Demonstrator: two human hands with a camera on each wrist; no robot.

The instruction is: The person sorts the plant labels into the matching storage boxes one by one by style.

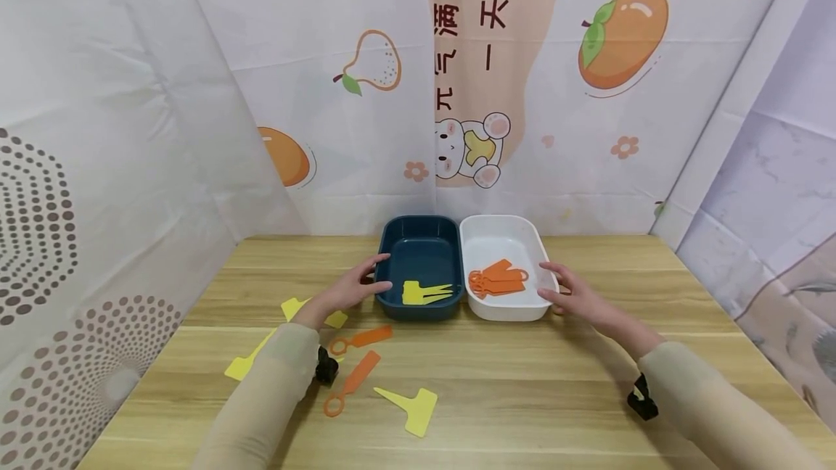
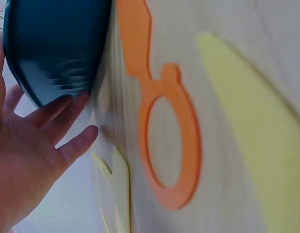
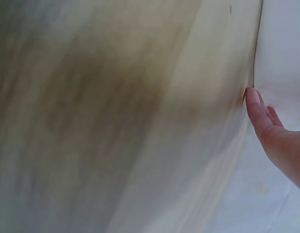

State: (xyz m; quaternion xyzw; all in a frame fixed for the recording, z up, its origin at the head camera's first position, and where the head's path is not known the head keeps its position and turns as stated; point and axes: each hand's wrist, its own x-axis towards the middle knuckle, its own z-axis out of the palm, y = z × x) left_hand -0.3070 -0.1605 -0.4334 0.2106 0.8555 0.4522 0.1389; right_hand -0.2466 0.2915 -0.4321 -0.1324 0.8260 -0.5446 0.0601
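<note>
- At the far side of the wooden table (image 1: 522, 397), the head view showed a dark blue bin (image 1: 414, 252) and a white bin (image 1: 499, 236) standing side by side, right between the two hands.
- In that same view, the left hand (image 1: 349, 289) touched the blue bin's outer side and the right hand (image 1: 578, 299) touched the white bin's outer side. To keep both bins steady, it seemed best to press softly and evenly from each side, with no tipping.
- Also in the head view, small yellow tags (image 1: 413, 292) lay in the blue bin, near the left hand. A pile of orange tags (image 1: 498, 283) lay in the white bin, near the right hand. Two loose orange tags (image 1: 357, 376) and a loose yellow tag (image 1: 419, 408) lay nearer the person, and more yellow ones lay about the left arm (image 1: 261, 412).
- The left wrist view showed the left fingers loosely spread, with tips against the blue bin and no tag held. A ringed orange tag lay just beside that hand.
- The right wrist view showed the right fingers nearly straight, with a tip against the white bin. Part of this hand was cut off, but no tag showed in it.
</note>
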